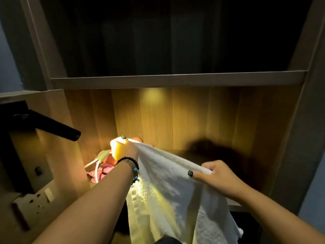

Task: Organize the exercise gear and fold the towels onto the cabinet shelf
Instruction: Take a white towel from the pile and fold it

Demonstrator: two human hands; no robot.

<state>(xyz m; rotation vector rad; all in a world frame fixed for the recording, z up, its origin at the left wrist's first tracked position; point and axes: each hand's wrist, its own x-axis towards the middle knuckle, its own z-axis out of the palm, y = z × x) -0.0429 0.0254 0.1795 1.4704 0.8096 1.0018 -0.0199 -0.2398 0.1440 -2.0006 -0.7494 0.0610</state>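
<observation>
Both hands pinch the towel (168, 182) top edge: left hand (123, 148) at ten o'clock, right hand (216, 175) at four, cloth hanging below.

A single head-worn wide-angle view looks forward and slightly down into the lit cabinet shelf (219, 152) from close in front (within arm's reach of it); the dark upper compartment sits above that shelf, a wall socket (37, 199) below-left.

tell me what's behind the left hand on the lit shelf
Behind the left hand lies pink and orange exercise gear with a white cord. The hand, forearm and white towel cover the rest of it.
</observation>
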